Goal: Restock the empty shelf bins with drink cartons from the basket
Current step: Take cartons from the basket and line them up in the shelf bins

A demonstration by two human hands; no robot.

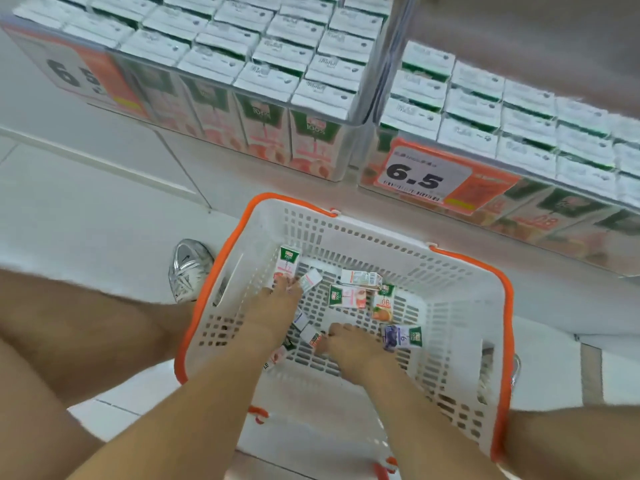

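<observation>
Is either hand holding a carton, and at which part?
The left hand has its fingertips on the lower end of a pink carton; the right hand touches a small carton at its end. A firm grip cannot be told.

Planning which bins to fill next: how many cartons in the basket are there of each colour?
Pink peach cartons: 2
Orange carton: 1
Purple carton: 1
Cartons of unclear flavour: 5
Total: 9
</observation>
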